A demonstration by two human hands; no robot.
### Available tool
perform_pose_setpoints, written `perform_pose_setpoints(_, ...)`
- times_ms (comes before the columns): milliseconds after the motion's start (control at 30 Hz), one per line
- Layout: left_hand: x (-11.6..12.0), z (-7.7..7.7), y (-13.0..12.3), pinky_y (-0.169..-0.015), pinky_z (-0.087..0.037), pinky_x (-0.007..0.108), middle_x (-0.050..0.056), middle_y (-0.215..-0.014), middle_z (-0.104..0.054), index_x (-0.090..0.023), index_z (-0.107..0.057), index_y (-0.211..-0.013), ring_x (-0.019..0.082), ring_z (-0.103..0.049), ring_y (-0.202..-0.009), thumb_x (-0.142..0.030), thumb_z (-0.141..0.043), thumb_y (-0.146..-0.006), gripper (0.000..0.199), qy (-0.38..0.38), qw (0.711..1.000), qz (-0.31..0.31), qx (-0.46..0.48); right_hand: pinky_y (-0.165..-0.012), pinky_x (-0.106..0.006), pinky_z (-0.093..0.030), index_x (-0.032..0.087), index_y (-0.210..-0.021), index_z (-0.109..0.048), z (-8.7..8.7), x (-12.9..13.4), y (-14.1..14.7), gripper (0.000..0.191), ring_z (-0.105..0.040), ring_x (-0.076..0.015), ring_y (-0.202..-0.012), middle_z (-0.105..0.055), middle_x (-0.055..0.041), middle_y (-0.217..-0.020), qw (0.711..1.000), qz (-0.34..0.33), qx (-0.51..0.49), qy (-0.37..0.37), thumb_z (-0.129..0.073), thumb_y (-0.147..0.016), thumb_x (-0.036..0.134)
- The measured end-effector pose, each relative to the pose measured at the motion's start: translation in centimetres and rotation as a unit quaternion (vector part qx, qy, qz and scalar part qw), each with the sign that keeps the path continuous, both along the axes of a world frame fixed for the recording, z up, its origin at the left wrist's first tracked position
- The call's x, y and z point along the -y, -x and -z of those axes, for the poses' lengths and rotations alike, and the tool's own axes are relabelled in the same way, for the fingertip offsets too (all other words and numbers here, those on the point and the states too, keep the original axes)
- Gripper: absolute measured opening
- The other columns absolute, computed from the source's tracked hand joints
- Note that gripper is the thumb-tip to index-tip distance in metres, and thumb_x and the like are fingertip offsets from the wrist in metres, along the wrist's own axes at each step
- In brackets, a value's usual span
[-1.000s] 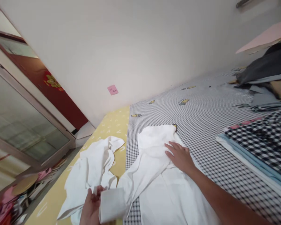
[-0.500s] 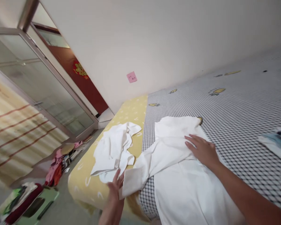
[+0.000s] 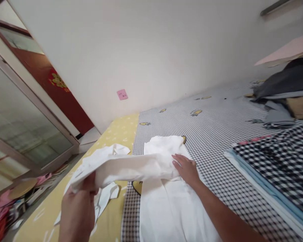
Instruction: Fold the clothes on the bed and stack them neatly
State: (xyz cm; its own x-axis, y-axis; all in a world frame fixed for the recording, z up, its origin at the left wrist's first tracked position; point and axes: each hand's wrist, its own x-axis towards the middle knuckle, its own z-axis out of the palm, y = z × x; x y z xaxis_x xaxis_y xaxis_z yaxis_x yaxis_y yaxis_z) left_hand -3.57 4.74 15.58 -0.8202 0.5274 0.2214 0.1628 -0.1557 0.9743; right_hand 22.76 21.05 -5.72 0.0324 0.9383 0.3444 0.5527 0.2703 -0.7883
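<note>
A white shirt (image 3: 164, 208) lies on the checked bedding, folded narrow along its length. Its long sleeve (image 3: 126, 168) is lifted and stretched out to the left. My left hand (image 3: 79, 205) is closed on the cuff end, holding it above the bed; part of its fingers is hidden by the cloth. On the upper part of the shirt rests my right hand (image 3: 187, 169), fingers stretched out and pressing lightly near the sleeve's base. A second white garment (image 3: 107, 198) lies crumpled beyond the left hand, partly covered by the raised sleeve.
Folded checked and blue cloths (image 3: 280, 164) are stacked at the right. Behind them sits a pile of dark clothes (image 3: 285, 80). Yellow bedding (image 3: 126, 122) runs along the bed's left side. Pink and red items (image 3: 2, 208) are on the floor at lower left.
My left hand has taken hold of the cuff and raised the sleeve, drawing it straight to the left. My right hand stays on the shirt. The view has turned right.
</note>
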Motion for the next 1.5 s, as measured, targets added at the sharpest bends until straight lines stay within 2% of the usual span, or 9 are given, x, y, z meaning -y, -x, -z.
perform_pose_setpoints(167, -3.6, -2.9, -6.5, -0.041, -0.026, 0.016, -0.007, -0.061, -0.049, -0.019, -0.064, -0.080, 0.006, -0.037, -0.051, -0.041, -0.084, -0.051, 0.041, 0.079, 0.982, 0.166, 0.040, -0.112, -0.055, -0.037, 0.026, -0.124, -0.068, 0.1, -0.5, -0.8, 0.047, -0.056, -0.0282, -0.129, -0.066, -0.0078, -0.135, 0.992, -0.005, -0.128, -0.023, -0.044, -0.093, 0.053)
perform_pose_setpoints(467, -5.5, -2.1, -9.0, -0.038, -0.015, 0.016, -0.011, -0.053, -0.041, -0.019, -0.059, -0.076, 0.003, -0.026, -0.044, -0.033, -0.085, -0.049, 0.040, 0.064, 0.962, 0.241, 0.107, -0.105, -0.047, -0.048, 0.022, -0.116, -0.070, -0.1, -0.2, -1.2, 0.056, -0.065, -0.0272, -0.116, -0.073, -0.0114, -0.120, 0.950, -0.027, -0.309, -0.021, -0.047, -0.091, 0.067)
perform_pose_setpoints(700, -8.5, 1.0, -8.5, -0.048, -0.030, 0.019, -0.001, -0.073, -0.060, -0.016, -0.068, -0.088, 0.008, -0.049, -0.058, -0.052, -0.082, -0.064, 0.045, 0.302, 0.771, 0.560, -0.017, -0.107, -0.048, -0.043, 0.022, -0.116, -0.069, -0.6, 0.1, -1.6, 0.058, -0.063, -0.0297, -0.117, -0.075, -0.0113, -0.113, 0.922, -0.022, -0.388, 0.009, -0.052, -0.087, 0.070)
perform_pose_setpoints(833, -14.7, 4.5, -8.0, -0.075, -0.052, 0.034, 0.012, -0.112, -0.069, -0.018, -0.059, -0.126, 0.024, -0.065, -0.096, -0.048, -0.077, -0.067, 0.068, 0.262, 0.806, 0.488, -0.210, -0.103, -0.046, -0.045, 0.023, -0.116, -0.068, -0.6, 0.0, -1.8, 0.058, -0.064, -0.0287, -0.111, -0.075, -0.0102, -0.112, 0.912, -0.018, -0.409, 0.016, -0.057, -0.084, 0.069)
perform_pose_setpoints(933, -18.3, 7.0, -6.7, -0.106, -0.043, 0.055, 0.023, -0.149, -0.046, -0.017, -0.039, -0.146, 0.038, -0.044, -0.136, -0.034, -0.083, -0.057, 0.100, 0.208, 0.817, 0.400, -0.360, -0.103, -0.044, -0.046, 0.024, -0.121, -0.066, -0.7, 0.1, -1.9, 0.055, -0.062, -0.0277, -0.116, -0.073, -0.0093, -0.119, 0.903, -0.011, -0.428, 0.022, -0.059, -0.084, 0.065)
perform_pose_setpoints(1000, -18.7, 8.2, -5.6, -0.112, -0.034, 0.062, 0.023, -0.155, -0.038, -0.017, -0.040, -0.145, 0.038, -0.034, -0.145, -0.036, -0.075, -0.069, 0.086, 0.161, 0.838, 0.314, -0.416, -0.104, -0.044, -0.046, 0.024, -0.122, -0.065, -0.7, 0.2, -1.9, 0.054, -0.061, -0.0272, -0.120, -0.072, -0.0090, -0.122, 0.901, -0.009, -0.434, 0.022, -0.059, -0.085, 0.063)
perform_pose_setpoints(1233, -7.8, 10.5, -2.7, -0.096, -0.052, 0.044, 0.007, -0.107, -0.072, -0.024, -0.068, -0.101, 0.022, -0.067, -0.103, -0.031, -0.045, -0.096, 0.024, 0.015, 0.859, 0.207, -0.467, -0.102, -0.050, -0.049, 0.022, -0.100, -0.072, -1.1, -0.5, -1.3, 0.044, -0.067, -0.0294, -0.109, -0.076, -0.0105, -0.110, 0.947, -0.014, -0.321, 0.023, -0.060, -0.080, 0.059)
perform_pose_setpoints(1333, -1.2, 11.9, -1.2, -0.085, -0.057, 0.036, 0.005, -0.105, -0.073, -0.026, -0.068, -0.106, 0.020, -0.069, -0.098, -0.027, -0.046, -0.097, 0.024, 0.020, 0.825, 0.228, -0.517, -0.097, -0.051, -0.052, 0.022, -0.092, -0.074, -4.1, -0.3, -1.6, 0.036, -0.070, -0.0293, -0.099, -0.078, -0.0083, -0.100, 0.961, -0.028, -0.276, 0.018, -0.065, -0.075, 0.052)
perform_pose_setpoints(1500, 8.2, 16.2, 3.2, -0.091, -0.056, 0.045, 0.012, -0.133, -0.062, -0.029, -0.064, -0.126, 0.028, -0.063, -0.118, -0.020, -0.049, -0.093, 0.038, 0.088, 0.725, 0.186, -0.657, -0.117, -0.046, -0.034, 0.026, -0.124, -0.066, -9.4, 5.9, -4.4, 0.042, -0.052, -0.0245, -0.132, -0.063, -0.0034, -0.138, 0.980, -0.016, -0.187, -0.069, -0.058, -0.084, 0.036)
